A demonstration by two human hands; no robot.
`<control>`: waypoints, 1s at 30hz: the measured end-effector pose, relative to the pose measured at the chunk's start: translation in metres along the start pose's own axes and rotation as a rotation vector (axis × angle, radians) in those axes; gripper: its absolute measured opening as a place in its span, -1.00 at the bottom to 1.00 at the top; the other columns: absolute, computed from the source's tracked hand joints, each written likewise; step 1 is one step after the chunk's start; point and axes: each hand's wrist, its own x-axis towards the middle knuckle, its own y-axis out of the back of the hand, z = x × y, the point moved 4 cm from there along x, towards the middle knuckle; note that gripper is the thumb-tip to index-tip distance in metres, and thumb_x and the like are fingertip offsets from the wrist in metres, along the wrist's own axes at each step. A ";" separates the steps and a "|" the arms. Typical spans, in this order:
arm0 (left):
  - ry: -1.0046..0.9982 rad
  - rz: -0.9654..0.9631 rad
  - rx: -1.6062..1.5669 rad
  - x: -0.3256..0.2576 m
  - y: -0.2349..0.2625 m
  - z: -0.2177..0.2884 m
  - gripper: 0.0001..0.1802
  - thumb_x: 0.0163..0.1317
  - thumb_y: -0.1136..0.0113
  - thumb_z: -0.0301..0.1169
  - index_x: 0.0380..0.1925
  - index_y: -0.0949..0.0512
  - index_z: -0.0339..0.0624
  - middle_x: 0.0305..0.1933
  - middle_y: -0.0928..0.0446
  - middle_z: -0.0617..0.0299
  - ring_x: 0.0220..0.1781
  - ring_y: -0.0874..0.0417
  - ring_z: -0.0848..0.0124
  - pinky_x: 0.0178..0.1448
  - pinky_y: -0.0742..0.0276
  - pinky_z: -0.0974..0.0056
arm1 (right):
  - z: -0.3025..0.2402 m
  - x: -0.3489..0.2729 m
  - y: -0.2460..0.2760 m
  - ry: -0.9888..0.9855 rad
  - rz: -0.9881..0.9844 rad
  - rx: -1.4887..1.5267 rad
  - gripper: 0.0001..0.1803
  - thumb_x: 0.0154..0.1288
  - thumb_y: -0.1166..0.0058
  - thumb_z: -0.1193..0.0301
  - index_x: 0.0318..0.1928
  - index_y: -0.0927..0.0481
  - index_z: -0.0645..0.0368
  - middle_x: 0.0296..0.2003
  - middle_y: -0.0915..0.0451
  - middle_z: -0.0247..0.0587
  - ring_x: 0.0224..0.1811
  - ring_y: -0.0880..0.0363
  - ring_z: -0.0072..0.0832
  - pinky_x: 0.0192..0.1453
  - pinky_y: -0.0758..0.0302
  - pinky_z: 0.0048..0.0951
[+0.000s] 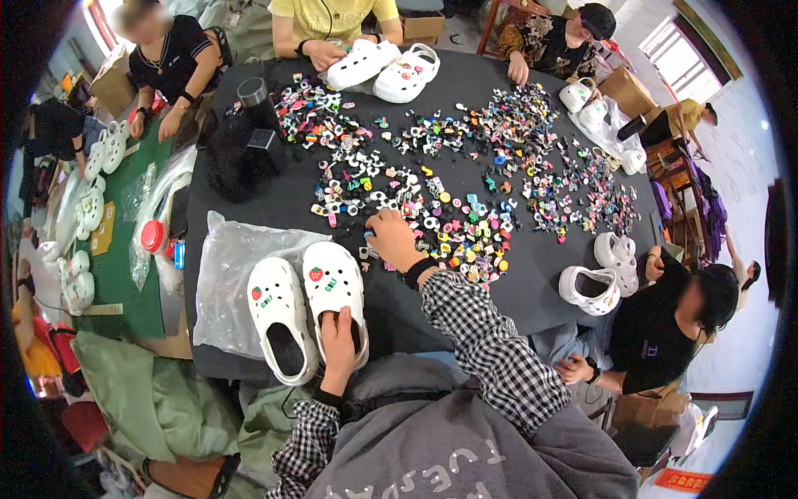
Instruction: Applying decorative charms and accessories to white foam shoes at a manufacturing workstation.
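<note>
The left hand (338,337) lay over the heel opening of a white foam clog with a strawberry charm (334,293), its fingers curled into the shoe to grip it, beside a matching white clog (281,320) on a clear plastic bag (229,266) at the near edge of the round black table (274,200). The right hand (392,237), fingers bent down and close together, touched the scattered heap of small, colourful plastic shoe charms (449,212) in the table's middle; whether it pinched one could not be told.
</note>
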 end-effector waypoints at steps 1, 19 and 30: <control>0.015 -0.004 -0.003 0.000 0.001 -0.002 -0.73 0.40 0.03 -0.30 -0.16 -0.41 -0.34 -0.28 -0.40 0.32 -0.29 -0.30 0.54 -0.19 -0.27 0.39 | 0.002 0.001 -0.002 0.000 0.003 0.000 -0.78 -0.03 -0.24 0.40 -0.31 -0.55 0.11 -0.26 -0.47 -0.18 -0.11 -0.47 -0.21 -0.08 -0.47 -0.21; 0.132 0.040 0.077 0.003 0.015 -0.026 -0.60 0.40 0.04 -0.25 0.07 -0.38 -0.35 -0.03 -0.45 0.16 -0.01 -0.40 0.45 0.08 -0.32 0.37 | 0.136 -0.079 0.124 -0.738 0.171 0.795 -0.68 0.28 -0.07 0.32 -0.07 -0.51 0.31 -0.31 -0.50 -0.37 -0.30 -0.39 -0.64 -0.19 -0.32 -0.55; 0.137 0.063 -0.054 -0.001 0.004 -0.009 -0.56 0.42 0.06 -0.25 0.11 -0.31 -0.40 0.06 -0.40 0.14 0.05 -0.41 0.39 0.14 -0.30 0.32 | 0.261 -0.104 0.131 -0.851 0.548 0.426 -0.73 0.09 -0.21 0.30 -0.30 -0.62 0.27 -0.42 -0.65 -0.19 -0.41 -0.58 -0.40 -0.24 -0.49 -0.37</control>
